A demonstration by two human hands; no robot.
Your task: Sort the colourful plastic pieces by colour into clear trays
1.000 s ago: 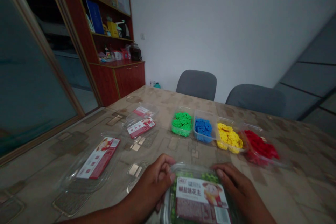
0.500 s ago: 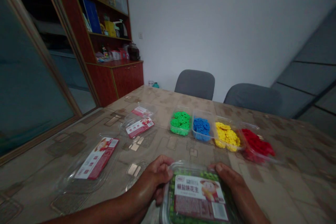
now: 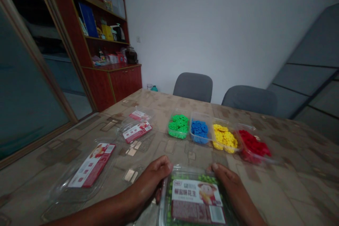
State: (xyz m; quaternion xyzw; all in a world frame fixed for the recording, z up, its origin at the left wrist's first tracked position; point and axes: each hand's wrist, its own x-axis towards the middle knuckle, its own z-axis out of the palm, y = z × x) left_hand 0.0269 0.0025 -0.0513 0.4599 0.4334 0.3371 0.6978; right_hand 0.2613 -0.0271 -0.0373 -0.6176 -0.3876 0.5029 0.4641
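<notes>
An office meeting room: long table (image 3: 291, 169), grey chairs (image 3: 192, 87), stocked bookcase (image 3: 106, 39).

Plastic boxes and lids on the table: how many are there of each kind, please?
Open boxes of coloured pieces: 4 (green, blue, yellow, red)
Closed box with label, held by left hand and right hand: 1
Loose lids with red labels: 3
Total: 8

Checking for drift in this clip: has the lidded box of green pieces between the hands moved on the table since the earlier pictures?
Cannot tell. The lidded box sits slightly lower in view, but the open green tray shifted too, so the camera moved. Both hands grip it.
</notes>
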